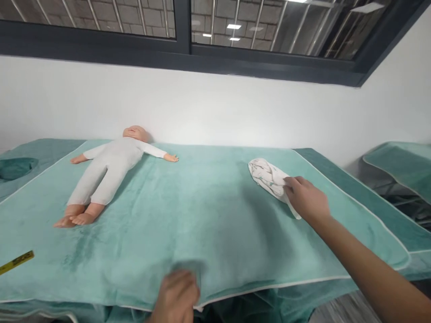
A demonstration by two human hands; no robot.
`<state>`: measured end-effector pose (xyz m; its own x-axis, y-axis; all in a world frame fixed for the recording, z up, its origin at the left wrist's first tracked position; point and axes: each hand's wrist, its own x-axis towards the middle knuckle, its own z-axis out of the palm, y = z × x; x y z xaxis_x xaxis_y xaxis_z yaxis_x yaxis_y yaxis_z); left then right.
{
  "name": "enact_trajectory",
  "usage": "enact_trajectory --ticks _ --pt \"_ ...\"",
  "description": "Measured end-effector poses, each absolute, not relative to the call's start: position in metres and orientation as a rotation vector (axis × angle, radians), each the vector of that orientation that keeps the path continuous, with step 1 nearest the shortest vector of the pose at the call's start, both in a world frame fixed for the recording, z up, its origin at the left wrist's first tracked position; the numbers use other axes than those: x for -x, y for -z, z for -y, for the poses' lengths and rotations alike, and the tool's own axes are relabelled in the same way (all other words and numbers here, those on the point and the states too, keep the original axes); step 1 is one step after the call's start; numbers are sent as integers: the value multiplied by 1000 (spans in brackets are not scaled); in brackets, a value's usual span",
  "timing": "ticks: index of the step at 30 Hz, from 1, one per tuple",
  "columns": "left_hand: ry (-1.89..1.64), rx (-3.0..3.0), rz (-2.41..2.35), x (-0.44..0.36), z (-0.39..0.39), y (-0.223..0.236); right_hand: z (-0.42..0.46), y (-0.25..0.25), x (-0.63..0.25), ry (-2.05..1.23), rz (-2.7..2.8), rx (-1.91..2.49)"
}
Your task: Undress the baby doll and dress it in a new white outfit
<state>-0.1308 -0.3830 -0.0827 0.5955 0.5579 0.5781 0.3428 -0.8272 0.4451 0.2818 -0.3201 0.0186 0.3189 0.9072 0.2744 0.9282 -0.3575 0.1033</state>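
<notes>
My right hand pinches the near end of a folded white cloth with a small dark and green print. The cloth's far end rests on, or just above, a light green blanket; the exact contact is unclear. Low in the view, my left hand is curled at the blanket's front edge, blurred by motion. Whatever its fingers hold, if anything, is hidden. A baby doll in a white body suit lies on its back at the left, arms spread, head towards the wall, feet towards me.
A yellow strip with dark markings lies at the blanket's left side. Darker green fabric shows beneath the blanket. Behind stands a white wall under a dark window frame. More green fabric sits at far right.
</notes>
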Motion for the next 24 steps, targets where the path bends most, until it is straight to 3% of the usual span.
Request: enact_trajectory --ticks 10,19,24 --pt "-484 -2409 -1200 56 266 53 292 -67 -274 243 1590 2459" --pt "-538 -2350 -1252 62 252 63 236 -23 -245 18 1493 2660" --pt "-584 -2285 -1308 64 249 67 225 -53 -280 65 1475 2673"
